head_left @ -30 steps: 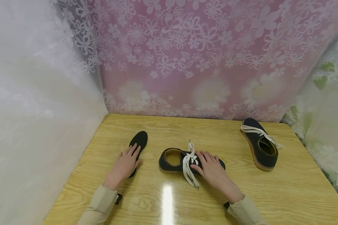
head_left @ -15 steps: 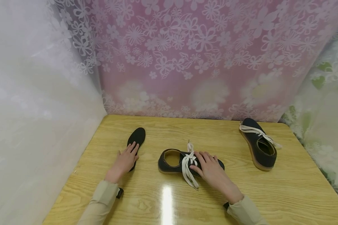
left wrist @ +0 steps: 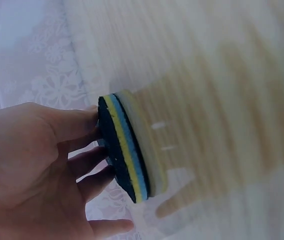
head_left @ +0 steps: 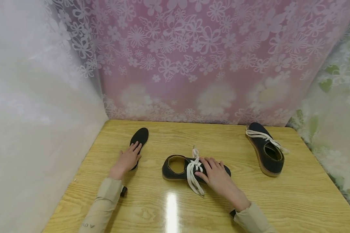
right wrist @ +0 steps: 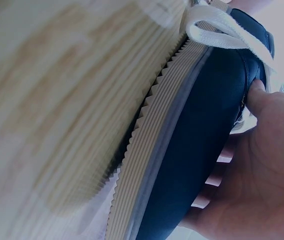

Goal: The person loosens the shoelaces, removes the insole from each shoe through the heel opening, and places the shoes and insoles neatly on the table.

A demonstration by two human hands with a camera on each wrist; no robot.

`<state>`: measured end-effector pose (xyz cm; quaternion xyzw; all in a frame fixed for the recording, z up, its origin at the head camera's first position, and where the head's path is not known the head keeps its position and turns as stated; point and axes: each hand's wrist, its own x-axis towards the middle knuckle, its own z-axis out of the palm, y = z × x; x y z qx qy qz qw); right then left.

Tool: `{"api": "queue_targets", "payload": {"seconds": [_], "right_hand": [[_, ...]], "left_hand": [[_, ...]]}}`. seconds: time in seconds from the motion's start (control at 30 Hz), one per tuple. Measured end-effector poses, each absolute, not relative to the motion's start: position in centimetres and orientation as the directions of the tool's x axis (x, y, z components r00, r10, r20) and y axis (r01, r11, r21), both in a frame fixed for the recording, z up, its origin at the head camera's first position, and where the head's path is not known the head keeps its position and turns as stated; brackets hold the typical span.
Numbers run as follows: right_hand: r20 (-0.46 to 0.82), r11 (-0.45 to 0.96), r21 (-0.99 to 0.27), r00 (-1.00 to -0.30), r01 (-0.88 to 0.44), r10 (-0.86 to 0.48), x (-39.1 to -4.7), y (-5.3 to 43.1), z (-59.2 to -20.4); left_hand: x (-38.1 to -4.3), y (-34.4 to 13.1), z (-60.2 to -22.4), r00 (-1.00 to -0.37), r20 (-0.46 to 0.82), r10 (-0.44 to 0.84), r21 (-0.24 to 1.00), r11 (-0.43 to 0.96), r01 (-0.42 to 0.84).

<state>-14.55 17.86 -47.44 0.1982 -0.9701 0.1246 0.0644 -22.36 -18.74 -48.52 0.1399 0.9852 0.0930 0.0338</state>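
My left hand (head_left: 128, 159) rests on a black insole (head_left: 140, 135) that lies flat at the left of the table. In the left wrist view the insole's end (left wrist: 124, 150) shows yellow and blue layers under its dark top, with extended fingers on that top. My right hand (head_left: 220, 177) lies over the toe of a dark shoe (head_left: 167, 171) with white laces (head_left: 191, 173) loosely tied. The shoe sits sideways, opening to the left. In the right wrist view the thumb touches the shoe (right wrist: 197, 115) near its laces, the other fingers spread across the upper and partly hidden.
A second dark shoe (head_left: 272, 163) with white laces stands at the back right, toe toward the curtain. The wooden table (head_left: 145, 207) meets a pink flowered curtain (head_left: 169, 64) behind. Pale sheets (head_left: 40, 113) hang along both sides.
My left hand has slid forward, pushing the insole toward the back of the table. The right hand stays on the shoe, which keeps its place.
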Motion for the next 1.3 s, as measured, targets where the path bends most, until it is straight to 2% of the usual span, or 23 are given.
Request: {"api": "queue_targets", "payload": {"seconds": [1.3], "right_hand": [[0.177, 0.9, -0.216, -0.921, -0.38, -0.346, -13.3, 17.0, -47.3]], "left_hand": [[-22.3, -19.4, -47.8, -0.952, -0.083, 0.294, 0.224, 0.937, 0.269]]}}
